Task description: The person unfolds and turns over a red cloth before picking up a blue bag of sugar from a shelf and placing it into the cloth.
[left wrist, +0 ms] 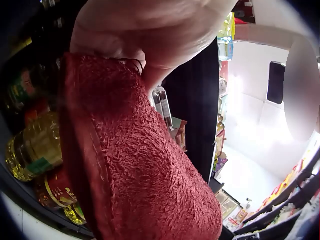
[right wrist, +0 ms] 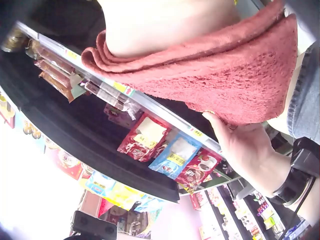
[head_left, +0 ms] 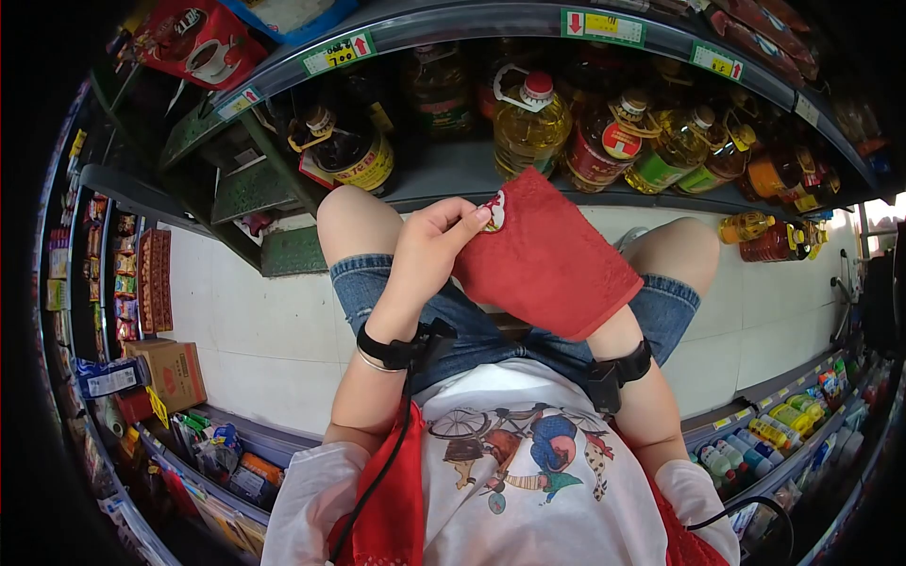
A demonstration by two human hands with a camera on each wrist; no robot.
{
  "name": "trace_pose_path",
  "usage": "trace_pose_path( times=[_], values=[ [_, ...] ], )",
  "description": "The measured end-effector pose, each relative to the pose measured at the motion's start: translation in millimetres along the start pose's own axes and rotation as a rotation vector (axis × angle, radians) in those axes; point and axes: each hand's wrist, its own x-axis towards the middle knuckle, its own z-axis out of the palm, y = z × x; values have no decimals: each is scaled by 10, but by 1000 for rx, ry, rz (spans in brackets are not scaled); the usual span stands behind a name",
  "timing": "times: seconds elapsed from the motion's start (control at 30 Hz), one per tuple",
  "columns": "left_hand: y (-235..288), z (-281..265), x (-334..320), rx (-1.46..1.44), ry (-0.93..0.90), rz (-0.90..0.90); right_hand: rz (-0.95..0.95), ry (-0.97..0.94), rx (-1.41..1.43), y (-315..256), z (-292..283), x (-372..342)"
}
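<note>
A red terry towel (head_left: 547,259), folded, hangs over my right hand (right wrist: 170,25) above my lap. Between thumb and fingers, my left hand (head_left: 434,245) pinches its far left corner, beside a small white and red patch (head_left: 494,211). In the left wrist view the towel's looped pile (left wrist: 145,165) fills the middle, below the left hand (left wrist: 150,30). The cloth hides my right fingers; only the wrist and the base of the hand show around it. Both wrists carry black straps.
Ahead is a low shelf (head_left: 453,170) with several large bottles of cooking oil (head_left: 533,123). Left of it stands a green metal step frame (head_left: 255,193). A cardboard box (head_left: 170,373) and stocked shelves lie behind to the left; more bottles (head_left: 793,415) line the right.
</note>
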Motion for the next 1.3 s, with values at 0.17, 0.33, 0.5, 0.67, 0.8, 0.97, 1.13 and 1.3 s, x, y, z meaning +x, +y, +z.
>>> trace_pose_path(
  times=[0.17, 0.33, 0.5, 0.67, 0.8, 0.97, 1.13, 1.3],
  values=[
    [-26, 8, 24, -26, -87, -46, 10, 91, 130, 123, 173, -101],
    [7, 40, -1, -87, -85, -17, 68, 1, 340, 210, 270, -173],
    [2, 37, -13, -59, -81, -18, 67, -37, 440, 260, 343, -163],
    [-43, 35, -1, -98, -33, 46, -54, -52, 155, 219, 369, -93],
    [-70, 45, -9, -32, -8, 64, 278, -2, 1321, 146, 402, -132],
    [-22, 15, -8, 12, -20, 35, -16, -12, 190, 111, 344, -170],
    [-75, -13, 14, -50, -111, -3, -193, 9, -293, -196, -6, 146],
    [-104, -101, 2, 71, -40, -20, -275, -207, -496, -658, -310, 620]
  ],
)
